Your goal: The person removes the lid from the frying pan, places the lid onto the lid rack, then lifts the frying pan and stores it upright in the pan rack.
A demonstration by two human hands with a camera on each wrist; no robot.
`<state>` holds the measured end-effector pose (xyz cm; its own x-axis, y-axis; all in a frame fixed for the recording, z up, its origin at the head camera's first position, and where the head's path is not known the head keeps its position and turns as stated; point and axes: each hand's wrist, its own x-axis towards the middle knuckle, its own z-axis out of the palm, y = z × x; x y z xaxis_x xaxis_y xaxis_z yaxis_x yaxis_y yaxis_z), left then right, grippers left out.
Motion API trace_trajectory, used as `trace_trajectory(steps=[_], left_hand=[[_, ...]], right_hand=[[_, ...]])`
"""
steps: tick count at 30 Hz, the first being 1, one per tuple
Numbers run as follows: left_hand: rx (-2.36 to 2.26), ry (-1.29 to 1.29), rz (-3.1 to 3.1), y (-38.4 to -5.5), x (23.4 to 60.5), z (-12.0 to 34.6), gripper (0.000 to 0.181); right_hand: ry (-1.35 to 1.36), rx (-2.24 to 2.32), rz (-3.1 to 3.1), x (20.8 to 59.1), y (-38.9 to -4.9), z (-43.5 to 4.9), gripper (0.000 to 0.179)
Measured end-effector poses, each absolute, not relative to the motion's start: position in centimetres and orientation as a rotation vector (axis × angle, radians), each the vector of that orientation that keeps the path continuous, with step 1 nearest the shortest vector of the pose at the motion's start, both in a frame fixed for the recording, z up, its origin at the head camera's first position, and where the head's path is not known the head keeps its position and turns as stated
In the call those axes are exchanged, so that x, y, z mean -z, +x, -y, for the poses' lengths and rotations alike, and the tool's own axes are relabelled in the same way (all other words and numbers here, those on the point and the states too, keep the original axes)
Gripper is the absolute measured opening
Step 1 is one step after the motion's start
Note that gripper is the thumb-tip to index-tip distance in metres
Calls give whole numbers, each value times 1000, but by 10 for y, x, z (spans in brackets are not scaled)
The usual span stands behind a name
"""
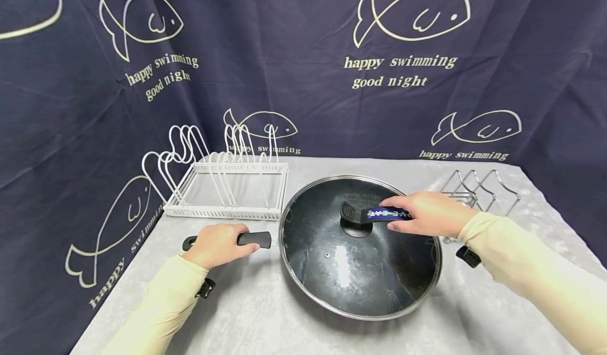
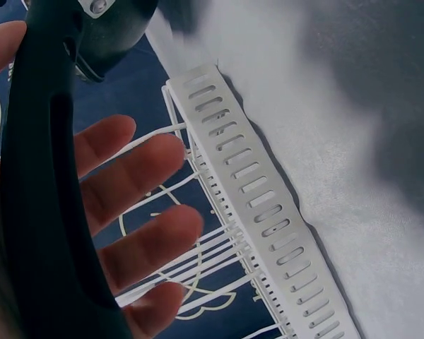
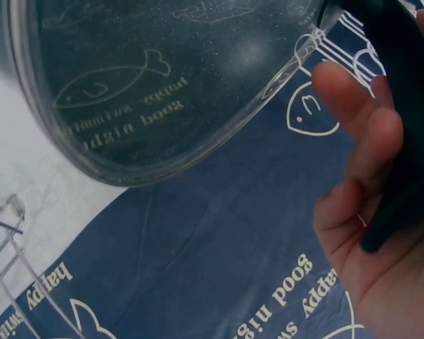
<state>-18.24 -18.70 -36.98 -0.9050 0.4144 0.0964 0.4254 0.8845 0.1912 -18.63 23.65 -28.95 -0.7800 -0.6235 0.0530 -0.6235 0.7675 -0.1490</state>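
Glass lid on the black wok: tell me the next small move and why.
Probably lift the round glass lid straight up. The right hand already grips its black, blue-labelled handle, the left hand holds the wok's black handle to steady it, and the white wire rack stands nearby.

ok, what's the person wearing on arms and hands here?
Both hands, left hand and right hand, are bare. Each arm has a long, pale cream sleeve to the wrist. A small black strap buckle shows under each wrist. No gloves, rings or cables visible.
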Motion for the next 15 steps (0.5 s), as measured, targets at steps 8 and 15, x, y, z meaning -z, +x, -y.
trace_trajectory(steps=[8,15], left_hand=[[330,-634,2996,-181,372,185,40],[302,-642,2989,-181,372,184,40]], right_hand=[[1038,-242,2906,296,-188,-228,37],[1002,-226,2883,298,-188,-225,35]])
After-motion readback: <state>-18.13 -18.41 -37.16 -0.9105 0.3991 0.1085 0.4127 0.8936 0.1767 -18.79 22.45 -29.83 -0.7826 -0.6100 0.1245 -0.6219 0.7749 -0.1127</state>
